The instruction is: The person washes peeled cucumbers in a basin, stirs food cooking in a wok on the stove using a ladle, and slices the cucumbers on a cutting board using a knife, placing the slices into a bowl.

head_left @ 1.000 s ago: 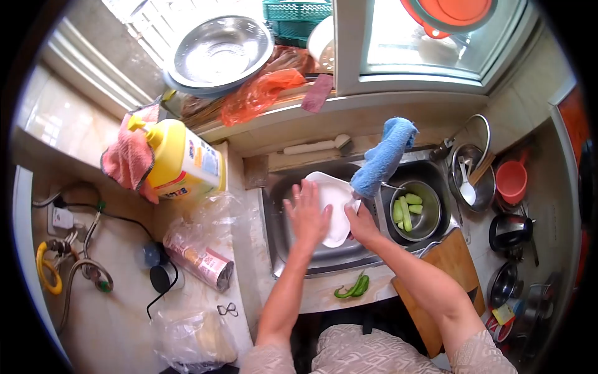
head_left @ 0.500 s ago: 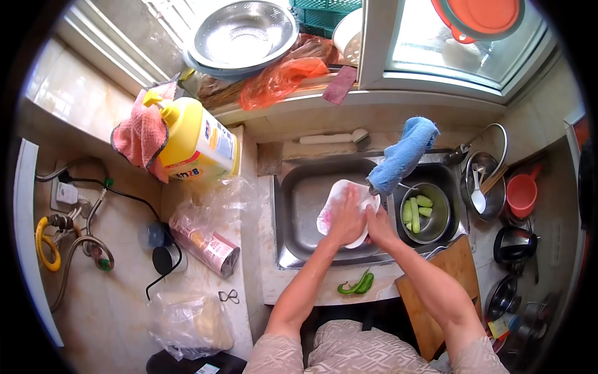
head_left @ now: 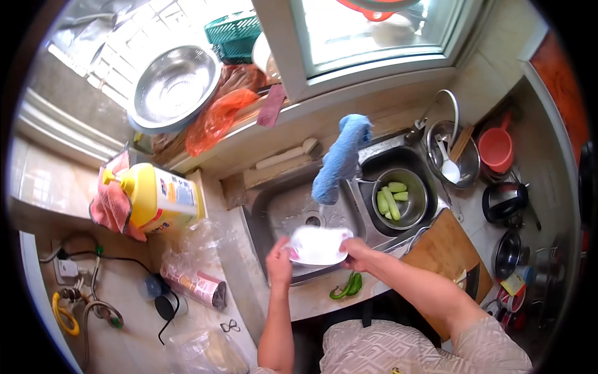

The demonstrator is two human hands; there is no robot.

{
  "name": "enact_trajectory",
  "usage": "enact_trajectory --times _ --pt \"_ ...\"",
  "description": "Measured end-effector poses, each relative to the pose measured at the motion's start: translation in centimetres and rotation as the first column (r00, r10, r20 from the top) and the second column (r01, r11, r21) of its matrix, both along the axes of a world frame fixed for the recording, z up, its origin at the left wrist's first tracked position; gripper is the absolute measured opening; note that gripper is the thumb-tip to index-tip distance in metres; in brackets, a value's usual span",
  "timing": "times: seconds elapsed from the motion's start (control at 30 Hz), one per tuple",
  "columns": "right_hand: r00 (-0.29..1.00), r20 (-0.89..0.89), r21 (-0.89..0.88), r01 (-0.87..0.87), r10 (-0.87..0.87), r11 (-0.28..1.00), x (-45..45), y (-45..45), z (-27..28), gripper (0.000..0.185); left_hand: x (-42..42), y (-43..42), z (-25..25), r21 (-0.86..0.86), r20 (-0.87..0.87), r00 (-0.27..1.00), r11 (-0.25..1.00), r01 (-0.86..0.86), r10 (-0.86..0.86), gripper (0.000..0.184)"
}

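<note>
The left hand (head_left: 278,259) and right hand (head_left: 356,252) each hold one end of a white dish (head_left: 319,246) in their grip, likely to balance it over the sink (head_left: 277,215).

Left grip (head_left: 280,260) and right grip (head_left: 356,250) hold dish (head_left: 319,245) (white).
</note>
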State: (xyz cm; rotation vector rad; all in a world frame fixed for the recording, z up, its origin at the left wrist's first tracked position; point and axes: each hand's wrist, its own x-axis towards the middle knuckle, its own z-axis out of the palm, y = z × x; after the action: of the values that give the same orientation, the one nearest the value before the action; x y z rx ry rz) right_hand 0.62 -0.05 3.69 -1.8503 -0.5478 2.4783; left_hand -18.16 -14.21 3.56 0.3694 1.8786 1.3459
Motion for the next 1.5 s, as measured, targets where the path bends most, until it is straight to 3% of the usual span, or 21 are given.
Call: enact_trajectory --times 0.13,0.17,0.27,0.4,0.53,0.57,0.6,0.63,0.67,0.73,0.77,0.83,0.9,0.93,1.0,1.1,1.13,1.23,1.37,1.47,1.5 --pt "0.981 0.126 0.237 -0.173 0.146 0.956 5.7 2.3 5.3 0.026 3.3 0.7 0.9 -0.355 0.236 0.971 0.927 0.123 -0.038 0.048" --pt "0.976 0.174 0.303 -0.181 0.133 0.936 7.9 3.4 4.4 0.027 4.1 0.6 -2.6 -0.185 0.202 0.977 0.982 -0.028 0.066 0.049" --pt "0.975 0.219 0.497 -0.134 0.025 0.857 13.1 5.6 7.5 0.035 6.3 6.0 -7.1 -0.043 -0.016 0.949 0.949 0.313 -0.313 0.044" --pt "0.941 0.336 0.543 -0.22 0.03 0.81 17.3 5.5 10.2 0.034 13.0 19.1 -6.8 0.242 -0.154 0.898 0.866 0.438 -0.411 0.035" --pt "0.938 0.347 0.469 -0.166 -0.008 0.867 18.3 3.4 9.1 0.034 12.1 26.0 -1.5 -0.003 -0.195 0.82 0.837 0.548 -0.538 0.041" --pt "0.962 0.27 0.476 -0.096 -0.041 0.874 18.2 2.8 8.7 0.033 13.5 24.6 -4.7 0.206 -0.301 0.818 0.805 0.557 -0.49 0.049" --pt "0.973 0.224 0.479 -0.065 -0.051 0.875 18.1 2.3 7.7 0.033 14.4 21.9 -4.1 0.157 -0.534 0.705 0.765 0.624 -0.466 0.056" --pt "0.975 0.219 0.459 -0.068 -0.039 0.886 17.7 1.9 6.8 0.033 14.5 18.9 -3.3 0.063 -0.459 0.688 0.752 0.657 -0.562 0.057" --pt "0.976 0.215 0.441 -0.07 -0.03 0.895 17.1 1.8 6.2 0.032 13.9 16.2 -2.3 -0.025 -0.047 0.769 0.77 0.638 -0.638 0.056" --pt "0.998 -0.024 0.479 -0.044 0.064 0.877 15.5 1.7 6.4 0.029 9.9 12.1 -0.1 -0.166 -0.013 0.613 0.606 0.778 -0.79 0.034" --pt "0.978 -0.114 0.508 0.21 -0.177 0.835 12.7 0.8 5.7 0.027 7.9 10.1 1.0 -0.226 0.008 0.518 0.503 0.834 -0.856 0.035" --pt "0.998 0.002 0.529 -0.059 0.068 0.846 10.2 1.6 5.2 0.034 4.3 7.6 2.1 -0.113 0.308 0.795 0.809 0.577 -0.523 0.028" --pt "0.991 -0.077 0.583 -0.043 0.108 0.811 8.0 2.4 6.7 0.034 3.0 7.5 3.8 -0.127 0.289 0.859 0.872 0.473 -0.423 0.025" --pt "0.996 -0.037 0.418 -0.056 0.078 0.907 7.4 2.4 3.9 0.033 1.5 6.5 -0.4 -0.23 0.313 0.836 0.818 0.526 -0.45 0.023" --pt "0.986 -0.113 0.271 -0.091 0.126 0.958 8.2 0.9 0.0 0.035 0.8 5.3 -3.5 -0.478 0.048 0.328 0.267 0.837 -0.943 0.023" --pt "0.973 -0.167 0.509 -0.051 0.157 0.859 11.3 2.2 7.7 0.036 3.3 6.7 4.3 -0.134 0.314 0.763 0.769 0.625 -0.565 0.024" --pt "0.982 -0.142 0.565 -0.024 0.126 0.825 12.4 2.9 10.1 0.037 6.5 8.4 6.5 -0.136 0.454 0.81 0.87 0.474 -0.371 0.026" --pt "0.99 0.042 0.598 0.086 -0.138 0.797 16.8 1.8 2.4 0.033 9.5 10.2 -2.5 -0.21 0.422 0.654 0.634 0.744 -0.628 0.031" --pt "0.949 0.21 0.663 0.039 -0.236 0.748 28.4 -1.7 1.8 0.039 19.6 12.8 -2.9 -0.029 0.292 0.493 0.507 0.861 -0.82 0.033" --pt "0.659 0.342 0.678 0.32 -0.67 0.662 34.5 -4.2 6.8 0.045 29.1 16.0 -1.1 0.044 -0.013 0.458 0.457 0.888 -0.889 0.032" --pt "0.593 0.483 0.759 0.084 -0.644 0.646 37.6 -6.7 5.2 0.044 31.1 17.1 -1.3 0.038 -0.11 0.448 0.447 0.894 -0.887 0.032"
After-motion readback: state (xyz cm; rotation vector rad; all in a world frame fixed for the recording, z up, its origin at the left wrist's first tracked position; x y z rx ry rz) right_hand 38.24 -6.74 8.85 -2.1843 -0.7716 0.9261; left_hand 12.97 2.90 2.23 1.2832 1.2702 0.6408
